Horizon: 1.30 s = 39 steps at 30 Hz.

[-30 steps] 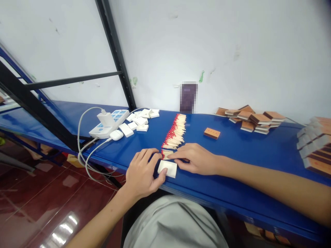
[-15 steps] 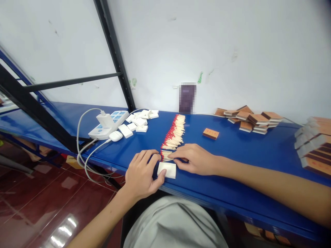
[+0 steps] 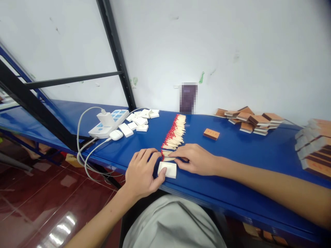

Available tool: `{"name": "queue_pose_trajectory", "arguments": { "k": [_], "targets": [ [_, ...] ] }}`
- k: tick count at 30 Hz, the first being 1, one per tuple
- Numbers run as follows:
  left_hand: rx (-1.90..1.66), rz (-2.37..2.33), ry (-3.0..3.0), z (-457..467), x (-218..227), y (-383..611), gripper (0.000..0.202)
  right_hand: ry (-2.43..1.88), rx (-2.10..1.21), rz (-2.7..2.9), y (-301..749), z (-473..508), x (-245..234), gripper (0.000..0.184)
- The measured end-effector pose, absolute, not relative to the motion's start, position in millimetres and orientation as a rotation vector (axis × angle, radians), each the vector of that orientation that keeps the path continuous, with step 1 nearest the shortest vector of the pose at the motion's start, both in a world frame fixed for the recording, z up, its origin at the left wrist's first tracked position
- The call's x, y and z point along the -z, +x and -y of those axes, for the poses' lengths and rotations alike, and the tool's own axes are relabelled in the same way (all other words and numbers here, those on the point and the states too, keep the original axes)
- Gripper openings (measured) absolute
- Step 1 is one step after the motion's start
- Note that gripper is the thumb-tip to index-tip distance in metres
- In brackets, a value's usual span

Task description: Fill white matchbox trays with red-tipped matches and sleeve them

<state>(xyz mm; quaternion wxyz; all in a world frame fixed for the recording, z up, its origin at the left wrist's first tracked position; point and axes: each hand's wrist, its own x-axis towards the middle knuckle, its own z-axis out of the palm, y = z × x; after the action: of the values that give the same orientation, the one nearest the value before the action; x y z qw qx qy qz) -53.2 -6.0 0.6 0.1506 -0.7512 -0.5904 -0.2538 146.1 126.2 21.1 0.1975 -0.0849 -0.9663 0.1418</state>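
A long row of red-tipped matches (image 3: pixel 173 134) lies on the blue shelf (image 3: pixel 245 155). At its near end my right hand (image 3: pixel 198 159) pinches a few matches against the shelf with thumb and forefinger. My left hand (image 3: pixel 142 172) is curled round the left side of a small white inner matchbox tray (image 3: pixel 167 169), which rests near the shelf's front edge just below the matches.
More white trays (image 3: pixel 139 121) lie beside a white power strip (image 3: pixel 108 123) with a charger and cables at the left. One orange sleeve (image 3: pixel 211 133) lies alone; stacks of orange matchboxes (image 3: pixel 249 119) and more boxes (image 3: pixel 315 146) sit right. A black frame post (image 3: pixel 116 55) rises behind.
Almost nothing has moved; my right fingers have shifted slightly on the matches at the row's near end, and the head camera has drifted a little.
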Motion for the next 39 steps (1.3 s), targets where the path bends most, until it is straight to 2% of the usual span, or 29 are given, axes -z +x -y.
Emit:
{"name": "queue_pose_trajectory", "arguments": {
  "k": [13, 20, 31, 39],
  "targets": [
    [0.704, 1.733, -2.149, 7.2, 0.8, -54.0, 0.042, -0.249, -0.369, 2.726, 145.4, -125.3, -22.3, 0.028],
    [0.686, 1.761, -2.127, 7.1, 0.9, -53.2, 0.046, -0.289, -0.392, 2.697, 145.5, -123.7, -21.7, 0.035],
    [0.668, 1.765, -2.122, 7.5, -0.1, -52.6, 0.046, -0.284, -0.368, 2.734, 144.8, -123.9, -23.6, 0.03],
    [0.653, 1.787, -2.113, 6.9, -0.4, -51.5, 0.048, -0.334, -0.391, 2.707, 144.8, -123.1, -21.0, 0.037]
  ]
}}
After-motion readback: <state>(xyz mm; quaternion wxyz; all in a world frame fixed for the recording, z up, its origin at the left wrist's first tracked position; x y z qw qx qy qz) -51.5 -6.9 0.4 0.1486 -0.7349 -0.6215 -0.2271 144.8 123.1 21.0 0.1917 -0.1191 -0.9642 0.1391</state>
